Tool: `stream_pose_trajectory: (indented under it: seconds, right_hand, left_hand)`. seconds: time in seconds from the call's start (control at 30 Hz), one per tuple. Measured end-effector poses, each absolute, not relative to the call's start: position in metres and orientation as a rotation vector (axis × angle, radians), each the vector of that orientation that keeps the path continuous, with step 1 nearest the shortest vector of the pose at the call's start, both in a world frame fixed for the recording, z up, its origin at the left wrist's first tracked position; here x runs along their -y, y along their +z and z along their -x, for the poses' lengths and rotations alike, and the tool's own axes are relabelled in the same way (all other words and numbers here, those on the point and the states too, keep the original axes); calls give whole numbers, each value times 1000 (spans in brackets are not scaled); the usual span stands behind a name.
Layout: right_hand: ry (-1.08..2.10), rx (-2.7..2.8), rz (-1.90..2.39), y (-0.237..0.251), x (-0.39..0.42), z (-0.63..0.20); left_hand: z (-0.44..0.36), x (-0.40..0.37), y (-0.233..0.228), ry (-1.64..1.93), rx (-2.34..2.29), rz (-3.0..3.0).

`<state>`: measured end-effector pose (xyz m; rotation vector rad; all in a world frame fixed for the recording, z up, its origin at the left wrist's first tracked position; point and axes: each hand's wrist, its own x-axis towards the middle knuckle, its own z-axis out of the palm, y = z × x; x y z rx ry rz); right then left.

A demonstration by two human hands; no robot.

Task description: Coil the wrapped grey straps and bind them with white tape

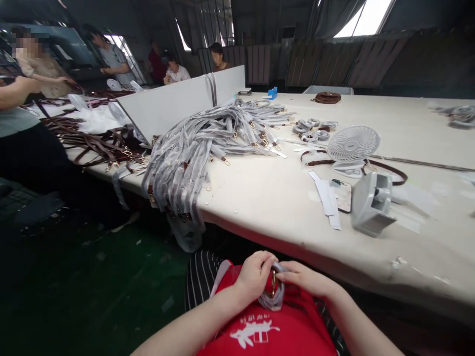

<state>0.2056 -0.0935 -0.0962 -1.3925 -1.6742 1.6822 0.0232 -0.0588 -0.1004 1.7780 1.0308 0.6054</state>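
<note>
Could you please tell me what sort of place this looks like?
Probably a bag-strap workshop or small factory. A heap of wrapped straps lies on a long worktable, brown straps pile up further along, and both hands, left and right, hold a coiled strap.

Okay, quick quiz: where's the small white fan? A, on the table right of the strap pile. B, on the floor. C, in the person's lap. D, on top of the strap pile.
A: the fan stands on the table, right of the strap pile, while both hands, left hand and right hand, hold a wrapped strap in the lap.
</note>
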Motion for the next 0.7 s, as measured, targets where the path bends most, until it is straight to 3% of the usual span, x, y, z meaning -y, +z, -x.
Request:
stream_pose_trajectory:
  seconds: [0.3,0.5,0.57,0.7]
  right_hand:
    - [1154,1796,1938,-83,108,-163]
    - [1219,1891,1886,-63,101,-196]
    - [974,1936,1895,-58,82,-229]
    - [145,1654,2302,-55,24,-302]
  left_hand:
    - [-9,55,-97,350,-1090,-1810]
    - [-15,45,-106,261,-989,-1908]
    - [-16,43,-108,276,-965,-1938]
    - [-16,40,-110,331,-962,-1953]
